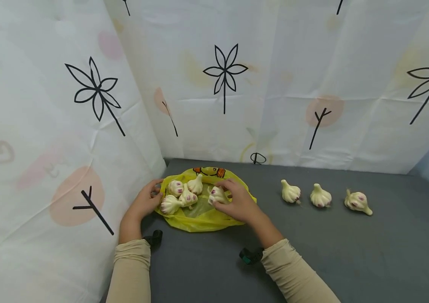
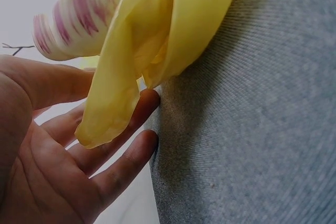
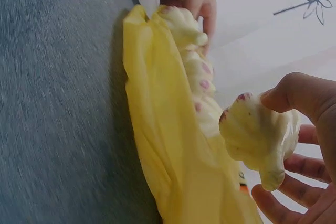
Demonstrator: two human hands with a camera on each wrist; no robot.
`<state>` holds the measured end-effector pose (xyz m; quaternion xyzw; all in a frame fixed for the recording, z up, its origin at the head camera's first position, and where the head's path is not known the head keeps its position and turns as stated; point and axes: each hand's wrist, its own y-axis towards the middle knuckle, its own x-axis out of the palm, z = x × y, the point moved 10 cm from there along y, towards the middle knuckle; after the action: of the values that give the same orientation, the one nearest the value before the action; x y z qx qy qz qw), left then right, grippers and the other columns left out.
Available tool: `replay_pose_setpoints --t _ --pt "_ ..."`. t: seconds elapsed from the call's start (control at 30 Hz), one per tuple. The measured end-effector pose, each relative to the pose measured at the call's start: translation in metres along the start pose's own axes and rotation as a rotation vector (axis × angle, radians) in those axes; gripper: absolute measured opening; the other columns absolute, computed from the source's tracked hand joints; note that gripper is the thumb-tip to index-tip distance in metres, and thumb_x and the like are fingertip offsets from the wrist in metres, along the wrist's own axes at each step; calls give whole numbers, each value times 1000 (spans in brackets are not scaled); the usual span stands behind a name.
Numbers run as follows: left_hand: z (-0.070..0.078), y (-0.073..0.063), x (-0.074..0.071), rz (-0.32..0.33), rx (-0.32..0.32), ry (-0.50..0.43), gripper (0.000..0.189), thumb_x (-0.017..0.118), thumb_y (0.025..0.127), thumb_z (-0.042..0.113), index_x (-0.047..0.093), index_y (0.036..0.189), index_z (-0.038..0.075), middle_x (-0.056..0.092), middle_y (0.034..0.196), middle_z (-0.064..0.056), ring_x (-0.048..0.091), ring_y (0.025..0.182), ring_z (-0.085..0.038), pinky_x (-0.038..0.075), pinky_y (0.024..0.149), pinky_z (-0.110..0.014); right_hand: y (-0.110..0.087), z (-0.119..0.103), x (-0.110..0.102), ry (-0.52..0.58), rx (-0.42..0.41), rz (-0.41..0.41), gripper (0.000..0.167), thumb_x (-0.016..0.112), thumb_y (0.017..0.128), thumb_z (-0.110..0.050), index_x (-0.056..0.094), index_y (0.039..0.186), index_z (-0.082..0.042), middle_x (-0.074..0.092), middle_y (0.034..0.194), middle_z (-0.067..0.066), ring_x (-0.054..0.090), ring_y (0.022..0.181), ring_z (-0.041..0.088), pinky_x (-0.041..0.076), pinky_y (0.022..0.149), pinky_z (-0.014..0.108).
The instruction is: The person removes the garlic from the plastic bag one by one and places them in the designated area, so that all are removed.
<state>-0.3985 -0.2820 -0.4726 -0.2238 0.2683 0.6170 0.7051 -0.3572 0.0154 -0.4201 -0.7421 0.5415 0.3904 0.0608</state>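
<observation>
A yellow plastic bag (image 1: 199, 223) lies with its mouth spread wide. Several garlic bulbs (image 1: 187, 195), white with purple marks, sit together in its left part. My left hand (image 1: 147, 200) holds the bag's left edge; in the left wrist view a yellow fold (image 2: 113, 93) hides the thumb tip and part of the fingers. Over the right part of the opening, my right hand (image 1: 237, 202) grips a single garlic bulb (image 3: 260, 129) between thumb and fingers. That bulb is above the bag's inside, apart from the others.
To the right of the bag, three more garlic bulbs (image 1: 320, 195) lie in a loose row on the grey tabletop (image 1: 350, 252). A white patterned cloth (image 1: 275, 84) stands as a wall behind the table and along its left side.
</observation>
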Motion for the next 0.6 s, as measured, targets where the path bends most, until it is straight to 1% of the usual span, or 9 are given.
replay_pose_setpoints --t 0.1,0.23,0.37,0.5,0.6 --pt "-1 0 -1 1 -3 -2 55 52 109 9 40 161 3 58 139 -34 65 121 -47 56 96 -54 -1 7 -9 -22 4 23 44 83 94 -25 67 134 -14 63 127 5 64 105 18 61 89 42" --pt "-3 -1 -1 0 -14 -2 55 52 109 10 39 162 3 57 140 -33 64 123 -48 55 98 -55 -5 11 -23 -39 -1 45 45 82 95 -25 68 135 -12 62 126 7 65 104 20 61 88 43" --pt "-4 -1 0 -4 -20 -5 55 52 109 10 39 162 4 57 141 -33 64 124 -48 55 99 -55 -9 17 -40 -57 4 63 49 82 94 -22 67 138 -7 62 127 10 65 105 23 60 91 45" --pt "-3 -1 0 -6 -19 -8 55 52 109 10 38 163 4 57 142 -34 64 124 -48 56 98 -56 -13 24 -55 -68 -3 85 52 81 94 -17 63 141 -4 61 130 14 65 109 27 59 94 49" --pt "-2 -1 0 -4 -16 -5 55 52 109 10 39 162 4 57 141 -33 64 123 -48 56 98 -55 -16 28 -66 -79 -4 105 50 80 95 -15 60 139 -3 61 129 15 63 114 30 59 96 50"
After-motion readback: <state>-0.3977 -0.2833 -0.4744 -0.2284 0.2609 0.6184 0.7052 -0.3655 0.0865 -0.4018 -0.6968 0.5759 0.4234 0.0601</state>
